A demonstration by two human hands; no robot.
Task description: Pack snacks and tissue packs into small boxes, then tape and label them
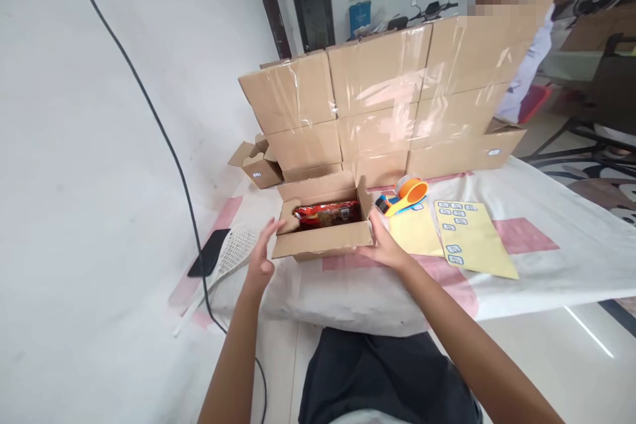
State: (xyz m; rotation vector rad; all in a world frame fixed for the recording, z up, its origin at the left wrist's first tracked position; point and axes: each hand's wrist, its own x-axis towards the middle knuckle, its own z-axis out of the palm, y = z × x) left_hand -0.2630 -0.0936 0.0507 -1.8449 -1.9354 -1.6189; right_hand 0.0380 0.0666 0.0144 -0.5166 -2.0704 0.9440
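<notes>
An open cardboard box (328, 238) stands in front of me at the table's near side, its flaps spread outward. Inside lies a shiny red packet (325, 214) with a printed label. My right hand (383, 245) grips the box's right front corner, thumb on top and fingers low against the front. At the left end, my left hand (261, 257) has its fingers spread, with the fingertips by the left flap; whether they touch it is hard to tell. Just beyond my right hand lies an orange tape dispenser (410, 195).
Taped cardboard boxes (377, 93) form a wall at the back. To the right lie yellow sheets (477, 238) with small stickers. A white fly swatter (236, 252) and a black phone (211, 253) are at left. A black cable (163, 129) hangs down the wall. A person sits behind the boxes.
</notes>
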